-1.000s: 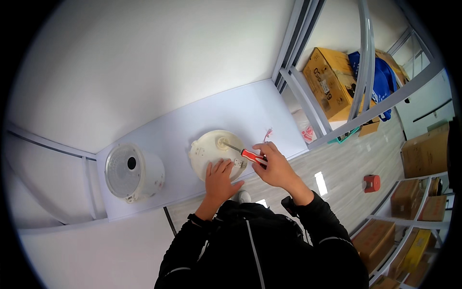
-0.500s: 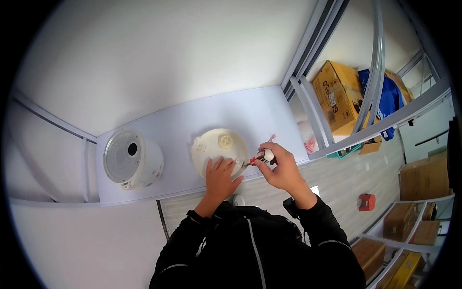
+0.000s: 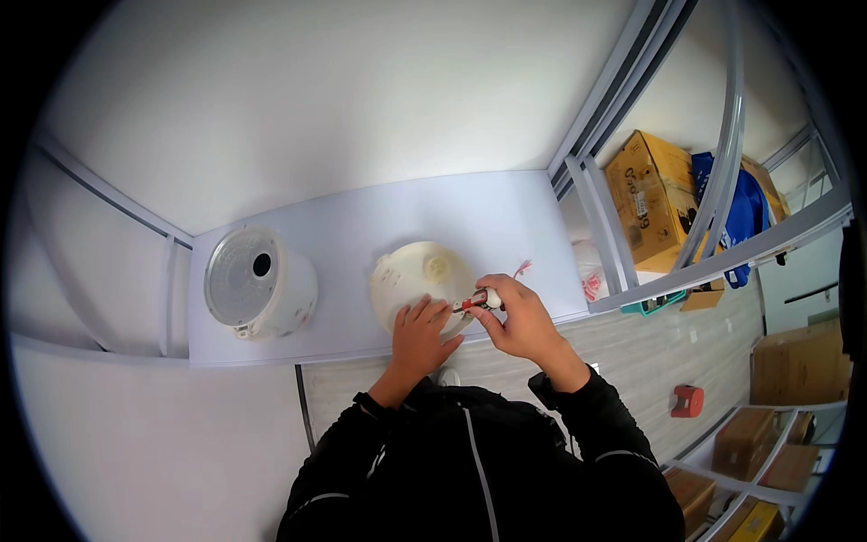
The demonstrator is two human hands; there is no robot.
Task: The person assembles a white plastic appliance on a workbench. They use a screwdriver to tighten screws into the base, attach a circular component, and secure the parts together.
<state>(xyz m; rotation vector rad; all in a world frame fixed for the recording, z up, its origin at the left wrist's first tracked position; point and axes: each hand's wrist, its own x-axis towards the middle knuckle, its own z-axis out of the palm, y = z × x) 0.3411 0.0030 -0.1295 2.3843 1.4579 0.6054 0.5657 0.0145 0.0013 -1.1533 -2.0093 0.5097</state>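
A round, shallow cream-coloured lid (image 3: 397,273) with a small raised round piece (image 3: 437,266) on its inner side sits at the table's front edge. My left hand (image 3: 420,336) rests on the lid's near part, fingers stretched out. From the right, my right hand (image 3: 519,318) is closed around a small tool (image 3: 476,300) in red, white and black. The tool's narrow end points left, over the lid's right side, close to my left fingertips. Its exact kind is too small to make out. A pink tassel-like strand (image 3: 523,268) shows beyond my right hand.
A white drum-shaped bucket (image 3: 287,294) with a grey disc-like top and a dark round hole lies to the left on the pale table (image 3: 506,208). Grey metal posts (image 3: 614,221) and a yellow-brown carton (image 3: 650,199) stand at the right. A red stool (image 3: 688,401) is on the floor.
My right hand and the tool have shifted slightly left relative to the lid, bringing the tool's end further over it. My left hand stays on the lid. The whole view has shifted a little.
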